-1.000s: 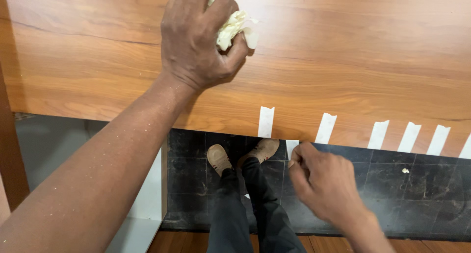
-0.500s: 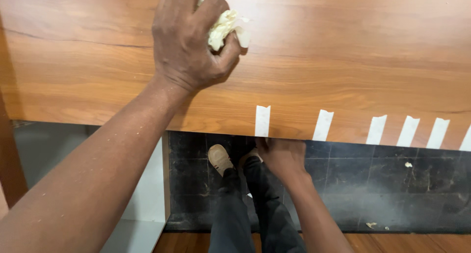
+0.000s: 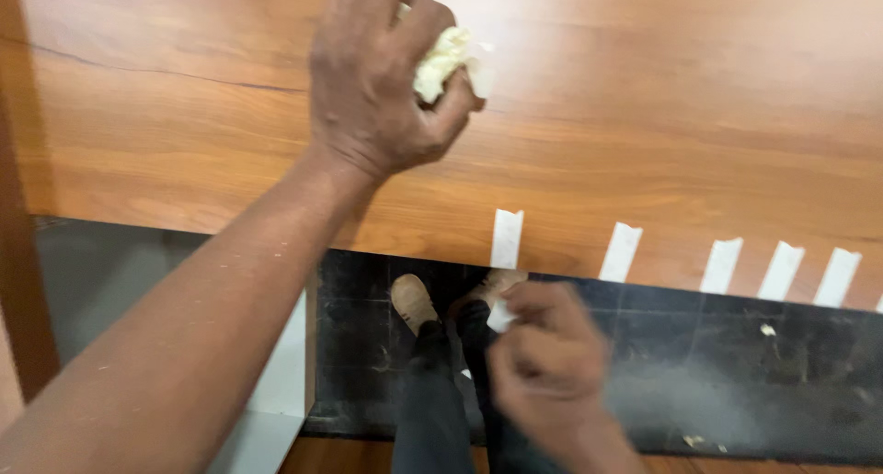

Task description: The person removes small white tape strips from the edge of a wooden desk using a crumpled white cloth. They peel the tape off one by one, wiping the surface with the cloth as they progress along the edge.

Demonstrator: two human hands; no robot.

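1. Since half a second ago, the right hand (image 3: 543, 364) has dropped away from the board's lower edge and now sits lower in view, below the leftmost tape strip (image 3: 507, 239)
2. Its fingers are curled together, pinching a small white piece of tape (image 3: 501, 316) at the fingertips
3. Left hand (image 3: 377, 79) stays closed around a crumpled pale yellow cloth (image 3: 440, 60), pressed against the wooden board (image 3: 644, 115)
4. Five more white tape strips (image 3: 621, 251) hang along the board's lower edge, to the right
5. Below, two tan shoes (image 3: 412, 301) stand on the dark floor (image 3: 736, 373), just under the board's edge
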